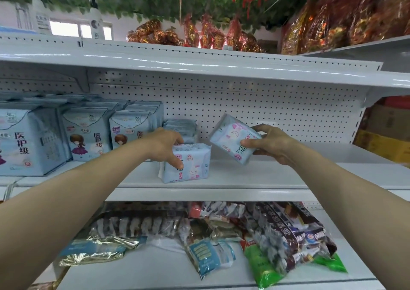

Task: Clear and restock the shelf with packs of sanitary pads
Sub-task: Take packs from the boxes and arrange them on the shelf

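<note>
A light-blue pad pack with a pink rabbit stands near the front of the white middle shelf. My left hand grips its top left corner, thumb down the front. My right hand holds a second, similar pack tilted in the air above the shelf, to the right of the first. Behind them a further small pack stands against the pegboard back. Larger blue pad packs fill the shelf's left part.
The shelf to the right of the packs is bare up to its end bracket. Snack bags lie on the shelf below. Red-gold foil packages sit on top. Cardboard boxes stand at the far right.
</note>
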{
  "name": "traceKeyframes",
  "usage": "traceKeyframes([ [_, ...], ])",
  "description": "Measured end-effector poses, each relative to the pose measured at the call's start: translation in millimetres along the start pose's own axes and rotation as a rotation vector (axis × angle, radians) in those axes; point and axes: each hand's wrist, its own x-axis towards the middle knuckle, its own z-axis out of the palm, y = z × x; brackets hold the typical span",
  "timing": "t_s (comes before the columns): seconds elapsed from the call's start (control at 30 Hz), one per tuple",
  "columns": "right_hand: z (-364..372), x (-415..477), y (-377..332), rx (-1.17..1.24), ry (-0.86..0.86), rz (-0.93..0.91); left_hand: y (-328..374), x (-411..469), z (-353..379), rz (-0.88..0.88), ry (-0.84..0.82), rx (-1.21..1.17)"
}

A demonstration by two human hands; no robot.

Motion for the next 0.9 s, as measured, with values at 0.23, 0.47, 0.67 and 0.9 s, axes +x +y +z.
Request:
traceKeyframes([
  [0.23, -35.6, 8.3, -6.0, -0.137, 0.037, -0.014, 50.2, 23.1, 3.0, 0.094, -0.011, 0.164],
  [0.47, -88.0, 22.2, -13.8, -0.215, 0.066, -0.008, 98.4, 61.0, 4.3, 0.046, -0.044, 0.225],
  [0.67, -118.9, 38.4, -7.6, -0.273, 0.021, -0.019, 114.7, 109.4, 7.9, -0.023, -0.057, 0.276],
  [0.9, -134.7, 61.8, 9.5, -0.355, -0.097, -0.030, 102.1, 164.7, 15.6, -0.029, 0.031, 0.257],
])
